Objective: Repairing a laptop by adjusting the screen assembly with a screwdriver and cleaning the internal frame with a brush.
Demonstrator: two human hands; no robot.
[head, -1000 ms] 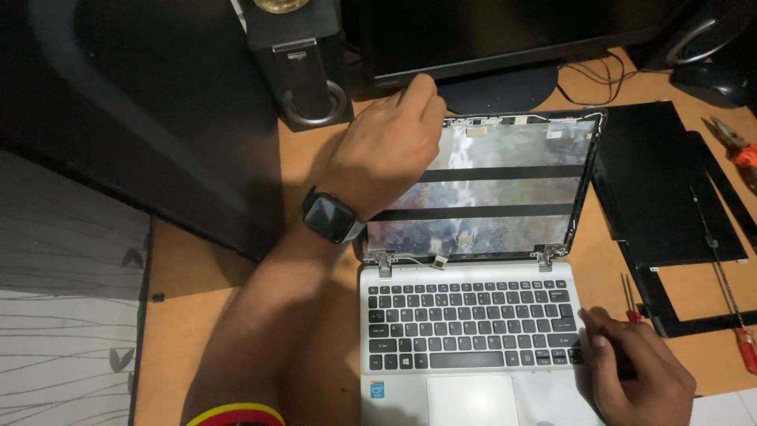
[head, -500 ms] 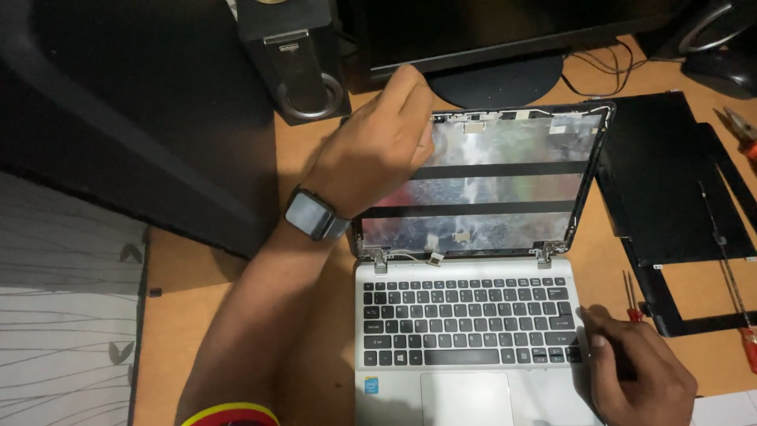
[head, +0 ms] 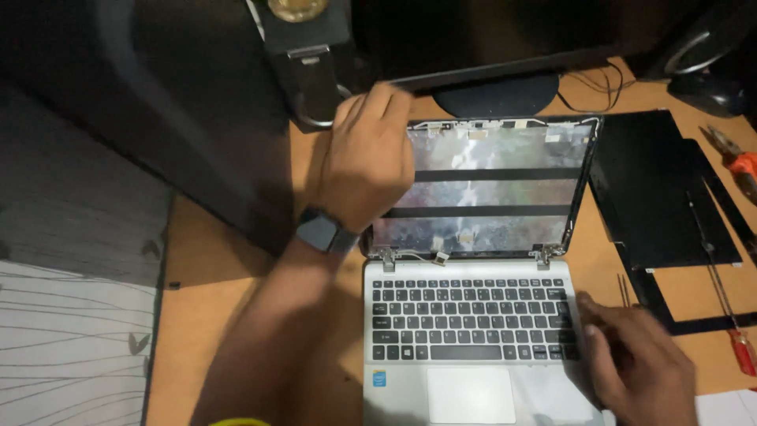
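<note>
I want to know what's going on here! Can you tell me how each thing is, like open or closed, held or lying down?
Laptop: open, screen panel removed.
Lid shell: bare inside, upright-tilted.
Left hand: gripping the lid's top left corner.
Right hand: resting on the laptop's right edge.
Black panel: lying flat on the desk.
Red-handled screwdriver: lying on the desk, untouched.
Monitor: dark.

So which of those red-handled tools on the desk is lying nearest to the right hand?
The long thin screwdriver by the desk's right edge, its red handle toward the right hand. The orange-red pliers lie much farther up, beside the black panel.
</note>
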